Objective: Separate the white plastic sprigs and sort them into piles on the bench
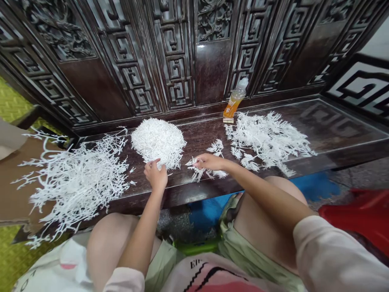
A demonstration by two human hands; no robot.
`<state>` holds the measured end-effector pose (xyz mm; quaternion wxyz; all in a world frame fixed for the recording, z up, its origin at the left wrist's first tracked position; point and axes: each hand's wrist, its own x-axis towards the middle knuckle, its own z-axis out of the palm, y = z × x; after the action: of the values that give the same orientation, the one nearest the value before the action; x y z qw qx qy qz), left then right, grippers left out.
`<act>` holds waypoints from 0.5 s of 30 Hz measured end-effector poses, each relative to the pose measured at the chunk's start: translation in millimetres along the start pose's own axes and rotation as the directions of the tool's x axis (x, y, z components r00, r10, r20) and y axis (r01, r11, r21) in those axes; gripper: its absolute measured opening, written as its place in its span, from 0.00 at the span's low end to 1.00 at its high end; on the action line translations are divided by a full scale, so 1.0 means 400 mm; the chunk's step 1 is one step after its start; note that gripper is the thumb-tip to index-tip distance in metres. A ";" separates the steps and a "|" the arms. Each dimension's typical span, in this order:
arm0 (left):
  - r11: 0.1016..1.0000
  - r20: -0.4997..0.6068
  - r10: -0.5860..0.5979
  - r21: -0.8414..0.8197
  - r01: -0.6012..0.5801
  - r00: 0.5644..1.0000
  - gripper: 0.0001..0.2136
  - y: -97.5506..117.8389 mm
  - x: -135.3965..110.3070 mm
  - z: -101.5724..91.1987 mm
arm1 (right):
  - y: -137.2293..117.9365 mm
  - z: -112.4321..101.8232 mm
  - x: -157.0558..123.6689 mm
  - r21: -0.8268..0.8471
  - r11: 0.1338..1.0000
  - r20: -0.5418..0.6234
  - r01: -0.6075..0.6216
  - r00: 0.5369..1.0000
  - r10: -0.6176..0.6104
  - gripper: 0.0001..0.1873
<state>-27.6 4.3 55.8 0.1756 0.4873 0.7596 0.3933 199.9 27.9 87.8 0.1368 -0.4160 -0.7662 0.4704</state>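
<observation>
My left hand (156, 176) sits at the lower edge of a dense, rounded heap of fine white branching pieces (158, 142), its fingertips touching the strands. My right hand (209, 162) pinches a small white branching sprig (194, 163) among loose sprigs (207, 172) on the dark polished wood bench (194, 190). Two larger spreads of white coral-like branches lie on either side: one (75, 184) to my left, and one (264, 140) to my right. I cannot tell whether my left hand holds a strand.
A small bottle of orange drink (234, 99) stands at the back of the bench against a carved dark wood panel (173, 52). A brown cardboard sheet (18, 182) lies under the left spread. My knees are below the bench edge, and a red plastic object (358, 215) sits at lower right.
</observation>
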 end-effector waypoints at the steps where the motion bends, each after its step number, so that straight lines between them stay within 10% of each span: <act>1: 0.997 0.034 0.083 0.007 -0.083 0.996 0.11 0.009 -0.010 0.001 | -0.009 0.011 0.004 0.027 1.000 0.033 0.011 0.999 -0.012 0.21; 7: 0.909 0.572 0.322 -0.410 -0.078 0.754 0.14 0.064 -0.084 -0.006 | -0.045 0.026 -0.005 -0.005 0.998 0.083 0.058 0.995 -0.057 0.19; 15: 0.833 0.722 0.145 -0.458 0.310 0.677 0.10 0.068 -0.112 0.002 | -0.059 0.033 -0.014 0.069 0.996 0.082 0.057 0.995 -0.063 0.20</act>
<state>10.0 -28.8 70.9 0.6135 0.4951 0.5020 0.3557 183.6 10.6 101.6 0.1322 -0.3677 -0.7674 0.5083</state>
